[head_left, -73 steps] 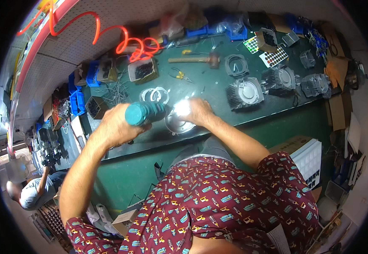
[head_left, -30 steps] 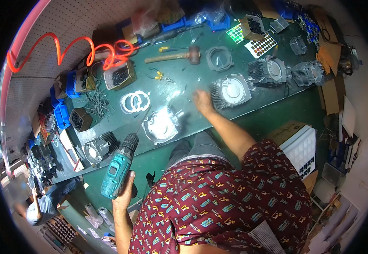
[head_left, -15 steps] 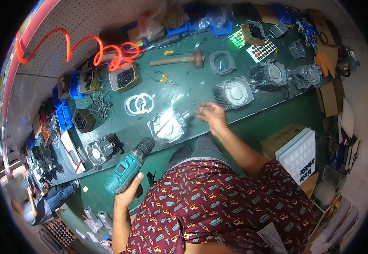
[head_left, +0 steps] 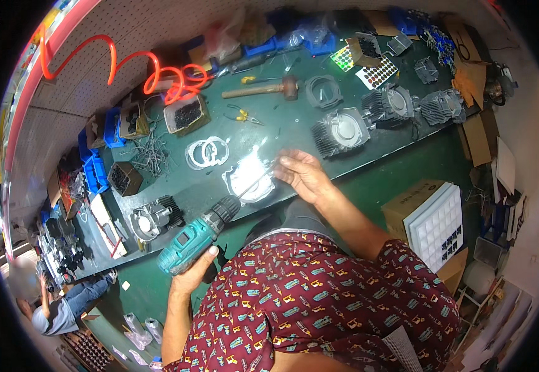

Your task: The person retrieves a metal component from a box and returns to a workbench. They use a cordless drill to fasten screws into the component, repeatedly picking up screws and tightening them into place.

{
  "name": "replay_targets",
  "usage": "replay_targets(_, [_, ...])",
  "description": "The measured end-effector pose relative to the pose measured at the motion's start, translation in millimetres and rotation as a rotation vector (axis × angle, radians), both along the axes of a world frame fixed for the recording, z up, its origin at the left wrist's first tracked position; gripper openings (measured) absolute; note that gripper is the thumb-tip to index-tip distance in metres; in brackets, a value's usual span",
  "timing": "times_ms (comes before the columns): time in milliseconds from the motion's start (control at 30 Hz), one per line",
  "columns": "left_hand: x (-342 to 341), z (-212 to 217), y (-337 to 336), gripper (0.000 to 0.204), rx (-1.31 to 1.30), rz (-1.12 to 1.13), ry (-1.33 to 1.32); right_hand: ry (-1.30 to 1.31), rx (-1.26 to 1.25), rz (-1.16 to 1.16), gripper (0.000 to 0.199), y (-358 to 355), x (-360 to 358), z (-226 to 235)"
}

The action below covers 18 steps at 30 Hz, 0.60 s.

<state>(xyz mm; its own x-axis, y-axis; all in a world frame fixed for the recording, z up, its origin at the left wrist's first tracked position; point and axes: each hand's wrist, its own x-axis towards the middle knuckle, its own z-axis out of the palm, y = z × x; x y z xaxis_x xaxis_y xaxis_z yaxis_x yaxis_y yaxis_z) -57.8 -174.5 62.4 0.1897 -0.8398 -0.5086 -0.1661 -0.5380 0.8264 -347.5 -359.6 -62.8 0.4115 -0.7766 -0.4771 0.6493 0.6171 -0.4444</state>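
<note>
My left hand grips a teal cordless drill, whose black chuck points up toward the edge of the green workbench. My right hand reaches over the bench edge, its fingers pinching the end of a thin metal rod that lies across a shiny metal cover plate. Just behind the plate lie two white ring gaskets. A finned engine cylinder stands right of my right hand.
A hammer, pliers, parts bins and more finned cylinders crowd the bench. A red coiled hose hangs at the back. A cardboard box sits on the floor at right. Another person works at lower left.
The drill, earlier held over the plate, dropped down beside my body and now rises back toward the bench edge. My right hand moved from the cylinder back to the plate.
</note>
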Motion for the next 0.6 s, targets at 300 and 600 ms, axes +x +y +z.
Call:
replay_targets(300, [14.3, 11.8, 11.4, 0.025, -0.060, -0.085, -0.137, 0.139, -0.003, 0.282, 0.022, -6.4, -2.4, 7.8])
replay_targets(600, [31.6, 26.2, 24.7, 0.027, -0.121, -0.207, -0.332, 0.554, -0.417, 0.563, 0.033, -8.2, 29.2, 20.3])
